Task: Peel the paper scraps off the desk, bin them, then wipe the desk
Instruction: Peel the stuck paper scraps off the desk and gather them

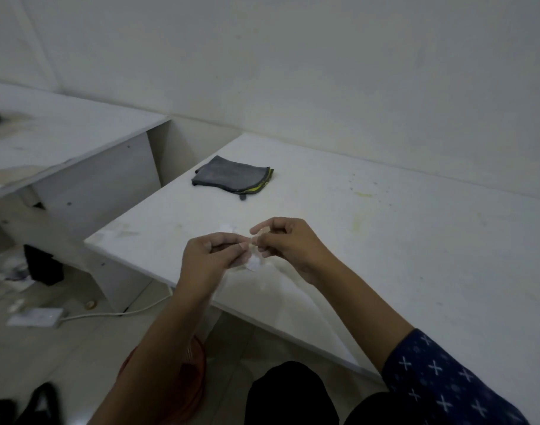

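Note:
Both hands meet above the front left part of the white desk (385, 240). My left hand (213, 259) has its fingers curled and holds a small white paper scrap (253, 264) that hangs just below its fingertips. My right hand (287, 243) pinches a bit of clear tape or paper (256, 239) between thumb and fingers, touching the left fingertips. Another white scrap (229, 229) lies on the desk just behind the hands. A folded grey cloth (233, 177) with a yellow-green edge lies farther back on the desk. A red bin (198, 360) sits on the floor below, mostly hidden by my left forearm.
A second white desk (63, 139) stands to the left, with a gap between the two. A white power strip (37, 317) and its cable lie on the floor. Dark items sit at the lower left. The wall runs close behind the desk. Yellowish stains mark the desk top.

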Demonstrator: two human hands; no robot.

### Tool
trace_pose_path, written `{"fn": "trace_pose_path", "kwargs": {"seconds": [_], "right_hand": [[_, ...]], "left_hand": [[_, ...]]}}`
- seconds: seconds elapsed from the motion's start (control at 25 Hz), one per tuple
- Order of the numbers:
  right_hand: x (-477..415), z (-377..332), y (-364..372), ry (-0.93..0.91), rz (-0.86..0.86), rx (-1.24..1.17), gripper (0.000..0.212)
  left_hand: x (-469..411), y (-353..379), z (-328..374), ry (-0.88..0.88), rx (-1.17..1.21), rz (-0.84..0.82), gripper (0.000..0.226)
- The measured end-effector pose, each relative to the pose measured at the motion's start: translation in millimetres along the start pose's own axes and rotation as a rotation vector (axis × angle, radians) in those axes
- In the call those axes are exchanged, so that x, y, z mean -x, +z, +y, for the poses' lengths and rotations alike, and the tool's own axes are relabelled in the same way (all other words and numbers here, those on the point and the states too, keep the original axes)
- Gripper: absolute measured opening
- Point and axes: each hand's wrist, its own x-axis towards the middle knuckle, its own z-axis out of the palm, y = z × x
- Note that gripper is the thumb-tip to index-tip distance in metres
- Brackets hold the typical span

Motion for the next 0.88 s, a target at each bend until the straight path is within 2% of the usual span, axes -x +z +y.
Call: {"fn": "trace_pose_path", "kwargs": {"seconds": [0.24, 0.44, 0.68, 0.84, 0.88], "right_hand": [[-4, 13, 11, 0.013, 0.085, 0.258, 0.009], [-6, 15, 8, 0.036, 0.138, 0.318, 0.005], [-10, 21, 10, 0.005, 0.132, 0.638, 0.011], [-11, 20, 5, -0.034, 0.105, 0.672, 0.023], [-9, 21, 4, -0.052, 0.105, 0.666, 0.020]], "left_hand": [[0, 1, -12, -0.020, -0.188, 0.101, 0.022], [-2, 9, -16, -0.019, -0.223, 0.109, 0.024], [-5, 15, -22, 0.128, -0.499, 0.103, 0.027], [2, 20, -25, 0.224, -0.515, 0.109, 0.025], [5, 22, -25, 0.259, -0.508, 0.127, 0.025]]}}
